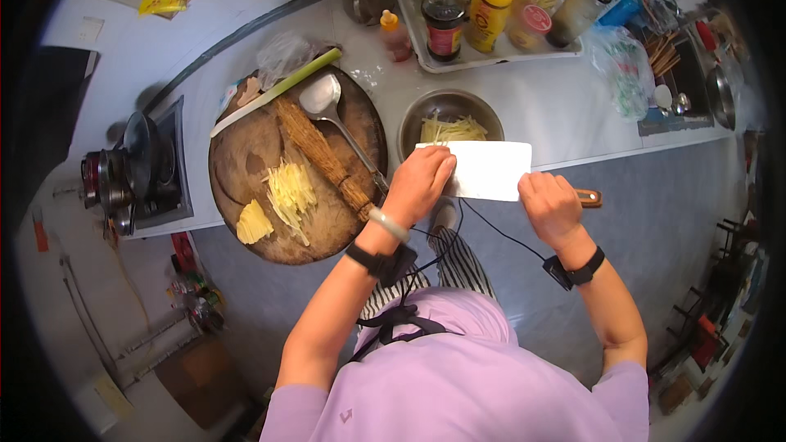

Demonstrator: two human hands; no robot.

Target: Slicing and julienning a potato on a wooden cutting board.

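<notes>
My right hand [551, 204] grips a cleaver [491, 170] by its wooden handle, the broad blade lying nearly flat over the near rim of a steel bowl [451, 101]. At the blade's left end, my left hand [420, 183] touches it with curled fingers; what lies under them is hidden. Pale yellow vegetable shreds [457, 129] are in the bowl. On the round wooden chopping board [245, 162], left of my hands, sit a pile of similar shreds [291, 193] and a small stack of thin slices [253, 223].
The board also bears a brush of bundled brown fibres [319, 150], a metal wok spatula [322, 97] and a scallion stalk [276, 92]. Behind the bowl, a white tray [497, 63] carries several bottles and jars. Pots [116, 178] stand far left; a plastic bag [623, 73] lies right.
</notes>
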